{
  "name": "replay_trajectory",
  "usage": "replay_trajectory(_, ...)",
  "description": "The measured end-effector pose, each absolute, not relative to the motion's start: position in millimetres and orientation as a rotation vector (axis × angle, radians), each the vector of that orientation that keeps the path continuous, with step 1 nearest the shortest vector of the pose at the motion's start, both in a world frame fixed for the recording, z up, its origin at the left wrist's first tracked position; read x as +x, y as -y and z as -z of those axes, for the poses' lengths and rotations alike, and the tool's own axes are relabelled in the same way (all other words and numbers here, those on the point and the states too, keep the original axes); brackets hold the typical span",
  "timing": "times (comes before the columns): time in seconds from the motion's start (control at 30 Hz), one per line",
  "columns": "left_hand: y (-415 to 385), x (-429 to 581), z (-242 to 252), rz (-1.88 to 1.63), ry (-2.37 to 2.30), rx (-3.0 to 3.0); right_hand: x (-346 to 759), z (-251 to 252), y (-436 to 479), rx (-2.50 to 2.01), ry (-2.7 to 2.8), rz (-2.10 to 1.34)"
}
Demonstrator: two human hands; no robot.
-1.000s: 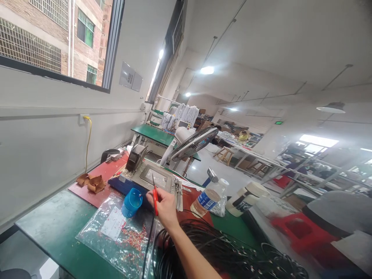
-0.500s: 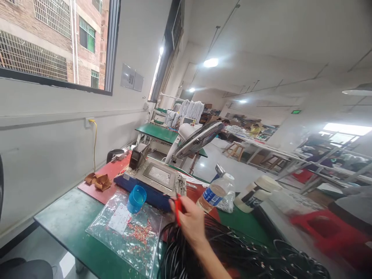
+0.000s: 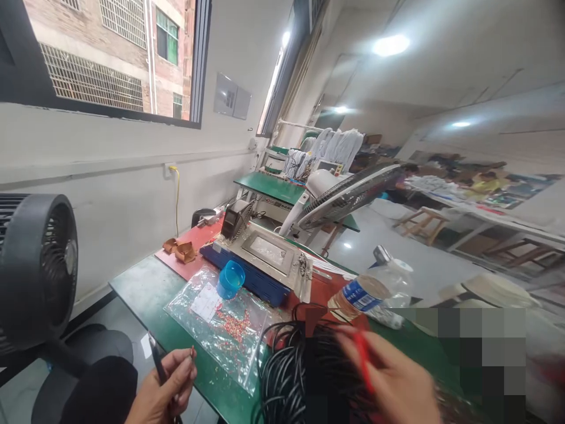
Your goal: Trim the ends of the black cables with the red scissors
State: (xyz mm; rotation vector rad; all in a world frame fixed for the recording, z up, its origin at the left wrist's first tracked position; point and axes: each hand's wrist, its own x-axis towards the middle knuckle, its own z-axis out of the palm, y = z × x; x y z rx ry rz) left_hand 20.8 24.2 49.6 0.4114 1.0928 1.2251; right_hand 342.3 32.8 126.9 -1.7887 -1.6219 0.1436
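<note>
My left hand (image 3: pixel 170 383) is closed at the lower left, with a thin black cable-like piece (image 3: pixel 158 362) running through it. A tiny reddish bit shows at its fingertips, too small to name. My right hand (image 3: pixel 397 377), blurred by motion, is closed around a slim red-handled tool (image 3: pixel 364 362) whose kind I cannot make out. It is over the right side of a bundle of black cables (image 3: pixel 282 371). Left of the bundle lies a clear plastic bag (image 3: pixel 260 353) with small red and yellowish pieces (image 3: pixel 236 325) scattered on it. A blue cup (image 3: pixel 231 281) stands on the bag's far end.
Behind the bag sits a blue-sided machine (image 3: pixel 265 282) with a metal top. A bottle with a blue label (image 3: pixel 359 294) stands right of it. A black fan (image 3: pixel 39 259) is at far left, a larger tilted fan (image 3: pixel 348 194) beyond the table. Blocky pixels cover part of the lower right.
The view has shifted, moving the scene rightward at the back. My left hand has come into view with the black piece. My right hand, holding the red tool, has moved right over the cables.
</note>
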Motion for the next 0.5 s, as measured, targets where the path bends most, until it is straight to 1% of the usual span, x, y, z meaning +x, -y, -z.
replay_trajectory(0.07,-24,27,-59,-1.173,-1.096,0.426,287,-120,-42,-1.569,1.716,-0.654)
replay_trajectory(0.1,-24,29,-63,-1.147,-1.088,0.434,262,-115,-48,-1.465,1.728,-0.847)
replay_trajectory(0.17,-23,33,-71,-1.140,-1.032,0.446,223,-102,-55,-1.317,1.675,-1.154)
replay_trajectory(0.27,-21,36,-78,-1.102,-0.939,0.447,194,-84,-58,-1.078,1.538,-1.564)
replay_trajectory(0.37,-19,42,-77,-0.987,-0.865,0.446,190,-72,-52,-0.949,1.454,-1.717)
replay_trajectory(0.5,-22,51,-71,-0.928,-0.862,0.484,198,-63,-49,-1.058,1.349,-1.641)
